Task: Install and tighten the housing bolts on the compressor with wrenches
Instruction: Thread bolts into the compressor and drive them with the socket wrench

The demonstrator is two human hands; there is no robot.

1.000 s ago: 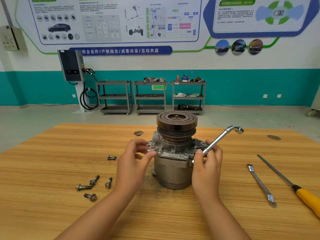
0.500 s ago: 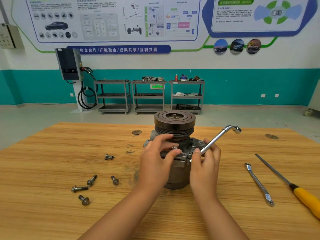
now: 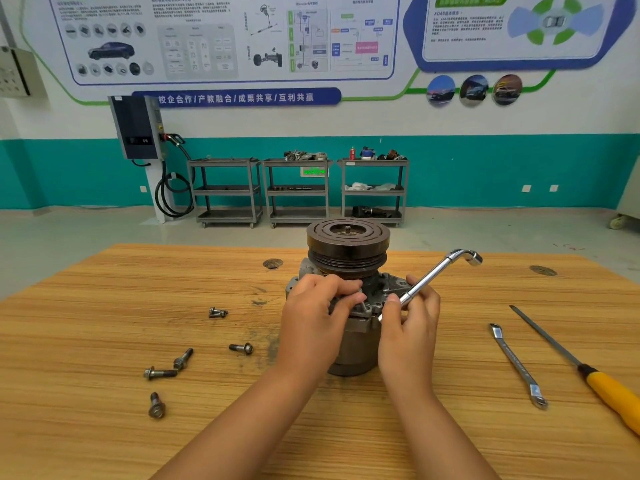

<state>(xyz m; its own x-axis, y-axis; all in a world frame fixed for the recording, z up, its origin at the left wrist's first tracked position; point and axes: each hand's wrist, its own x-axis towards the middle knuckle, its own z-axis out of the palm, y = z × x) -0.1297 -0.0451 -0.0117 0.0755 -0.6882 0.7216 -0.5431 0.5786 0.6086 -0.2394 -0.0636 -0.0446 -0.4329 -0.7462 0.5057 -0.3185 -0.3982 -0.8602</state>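
Note:
The compressor (image 3: 348, 251) stands upright mid-table, its dark grooved pulley on top and grey housing below. My left hand (image 3: 317, 317) lies over the housing flange, fingertips pinching a bolt (image 3: 362, 304) that sits at a flange hole. My right hand (image 3: 408, 327) grips the lower shaft of a chrome L-shaped socket wrench (image 3: 436, 275), whose bent end rises to the upper right. Several loose flanged bolts lie on the wood to the left, one of them the nearest bolt (image 3: 241, 348).
A flat double-ended wrench (image 3: 517, 365) and a yellow-handled file (image 3: 581, 368) lie on the wooden table (image 3: 104, 341) at the right. Metal shelf carts (image 3: 298, 192) and a wall charger (image 3: 138, 128) stand far behind, across the floor.
My left hand moved from the housing's left ear to the front flange beside my right hand and now pinches a bolt there. The right hand and wrench barely shifted.

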